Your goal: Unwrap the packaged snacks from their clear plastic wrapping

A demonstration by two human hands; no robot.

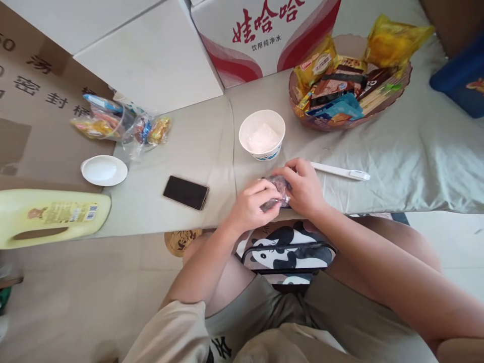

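Near the front edge of the cloth-covered surface, my left hand (257, 204) and my right hand (304, 186) both grip a small package in clear, crinkled plastic (277, 189) with something dark reddish inside. The fingers hide much of it, and I cannot make out its contents. Just beyond stands a white paper bowl (262, 135) with a pale, translucent piece of something in it. A white utility knife (340, 170) lies right of my right hand. To the left of my left hand, a black phone (186, 192) rests face up.
A pinkish bowl (350, 121) full of wrapped snacks stands at the back right. Behind is a red and white carton (264, 40). At left are a white oval dish (104, 170), bagged snacks (124, 123) and a yellow jug (56, 217). A blue container (461, 75) sits far right.
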